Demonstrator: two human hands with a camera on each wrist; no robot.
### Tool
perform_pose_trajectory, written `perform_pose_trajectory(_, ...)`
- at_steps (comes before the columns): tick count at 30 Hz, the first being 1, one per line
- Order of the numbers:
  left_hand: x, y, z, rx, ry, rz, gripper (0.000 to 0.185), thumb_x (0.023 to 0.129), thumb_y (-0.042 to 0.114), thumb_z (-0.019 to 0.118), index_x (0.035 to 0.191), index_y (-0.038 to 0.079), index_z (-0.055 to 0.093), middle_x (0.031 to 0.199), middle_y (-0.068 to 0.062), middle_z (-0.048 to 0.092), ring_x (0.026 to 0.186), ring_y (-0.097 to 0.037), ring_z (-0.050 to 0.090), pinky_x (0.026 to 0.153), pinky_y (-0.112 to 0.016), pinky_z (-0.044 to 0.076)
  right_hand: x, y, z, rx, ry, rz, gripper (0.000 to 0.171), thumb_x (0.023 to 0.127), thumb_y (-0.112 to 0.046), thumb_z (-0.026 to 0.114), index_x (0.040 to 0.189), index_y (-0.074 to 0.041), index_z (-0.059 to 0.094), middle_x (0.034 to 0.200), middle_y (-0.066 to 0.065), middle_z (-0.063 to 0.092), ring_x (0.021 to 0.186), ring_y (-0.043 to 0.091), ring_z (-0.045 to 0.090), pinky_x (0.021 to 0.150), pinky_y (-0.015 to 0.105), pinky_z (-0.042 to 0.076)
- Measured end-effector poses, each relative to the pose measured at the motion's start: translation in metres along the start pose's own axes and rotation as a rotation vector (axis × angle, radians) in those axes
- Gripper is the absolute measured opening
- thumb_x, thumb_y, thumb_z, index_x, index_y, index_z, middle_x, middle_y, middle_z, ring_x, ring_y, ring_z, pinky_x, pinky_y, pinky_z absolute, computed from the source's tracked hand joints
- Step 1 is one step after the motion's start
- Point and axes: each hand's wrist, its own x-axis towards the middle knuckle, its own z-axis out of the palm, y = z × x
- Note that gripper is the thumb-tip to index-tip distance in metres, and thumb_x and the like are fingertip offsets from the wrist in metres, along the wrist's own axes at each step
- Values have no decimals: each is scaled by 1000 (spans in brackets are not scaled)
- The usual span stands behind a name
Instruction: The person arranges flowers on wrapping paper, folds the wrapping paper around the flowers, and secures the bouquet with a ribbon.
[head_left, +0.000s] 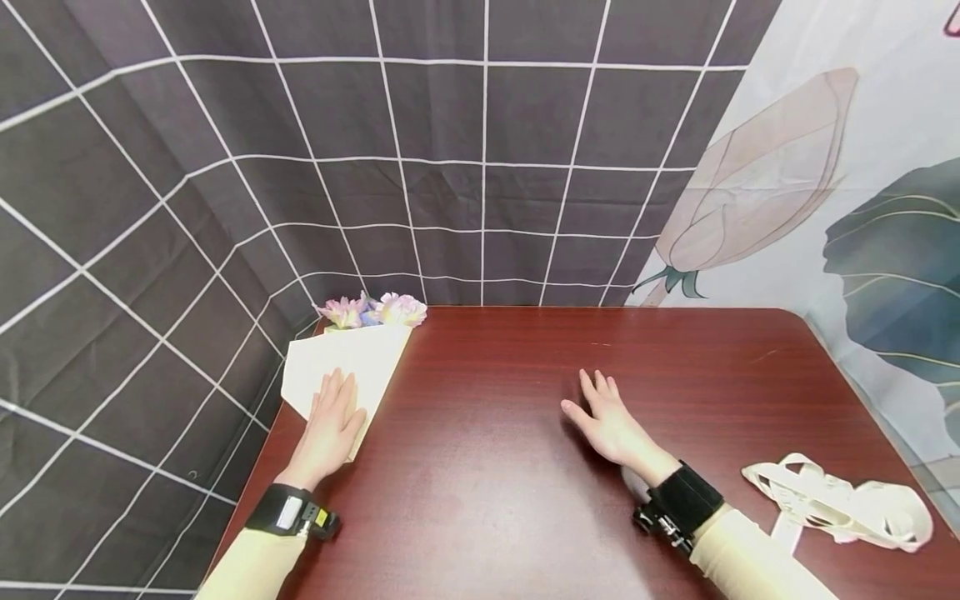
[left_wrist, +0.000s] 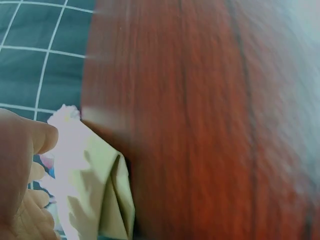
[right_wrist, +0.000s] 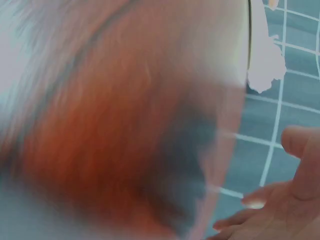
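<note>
The left hand [head_left: 331, 421] is laid flat, fingers straight and together, on a cream paper-wrapped bouquet of pink and purple flowers [head_left: 352, 358] lying at the far left corner of the dark red wooden bench [head_left: 495, 467]; the blooms are seen just beyond its fingertips. The right hand [head_left: 609, 421] is spread open, palm down, on bare bench wood, with nothing held, well apart from the bouquet. A loose cream ribbon [head_left: 840, 500] is seen near the right wrist, on its outer side.
</note>
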Motion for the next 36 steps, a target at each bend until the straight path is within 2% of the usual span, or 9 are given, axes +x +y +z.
perform_pose_trajectory(4,5,7,0,-32,7,23,63,97,26,52,149,2,26,157,-20,12,145,-38,3,112,-59,8,-9,16,-23,-78,39,-37,68,96,-45,50,146,-2,33,148,33,24,137,52,15,107,63,19)
perform_pose_trajectory(8,11,21,4,-86,-7,40,59,97,24,52,148,4,30,155,-20,20,144,-37,12,112,-56,14,-24,39,-50,-163,97,-58,58,94,-40,56,139,-5,47,138,26,47,127,46,41,100,59,34)
perform_pose_trajectory(12,19,42,11,-115,-2,132,50,97,21,53,143,6,41,149,-17,36,139,-34,30,110,-52,25,-47,65,-82,-210,129,-8,53,91,-38,62,134,-8,54,125,20,60,108,39,60,84,56,45)
perform_pose_trajectory(16,29,65,21,-158,-3,237,40,97,18,54,136,12,53,140,-8,50,132,-26,44,108,-45,32,-75,95,-117,-264,85,108,58,85,-35,68,131,-4,53,121,29,58,101,46,59,75,58,46)
perform_pose_trajectory(20,37,85,29,-214,-31,290,32,96,17,55,128,15,61,132,-3,58,126,-17,50,106,-39,36,-104,129,-145,-318,-29,203,76,74,-41,77,129,4,50,119,36,54,103,55,52,75,62,43)
perform_pose_trajectory(24,43,101,36,-227,-54,320,29,96,17,55,124,17,64,126,-2,62,121,-13,54,104,-36,39,-126,154,-158,-335,-109,245,86,61,-50,82,120,6,56,110,35,58,99,54,53,72,61,43)
perform_pose_trajectory(27,46,111,38,-230,-70,331,28,96,17,56,122,16,65,122,1,64,118,-12,56,102,-34,41,-135,166,-160,-322,-161,291,81,58,-53,83,113,2,61,105,33,60,95,50,56,69,58,44)
perform_pose_trajectory(30,48,119,40,-240,-86,347,27,95,16,57,121,17,66,119,4,65,116,-10,57,100,-33,43,-140,171,-158,-310,-192,332,72,59,-52,82,108,-3,63,101,28,62,90,43,59,66,53,45)
perform_pose_trajectory(36,49,127,47,-257,-108,369,27,95,16,57,120,21,66,117,8,66,113,-7,58,98,-31,44,-141,170,-156,-340,-181,332,46,75,-49,72,97,-9,64,88,10,66,74,22,57,56,38,37)
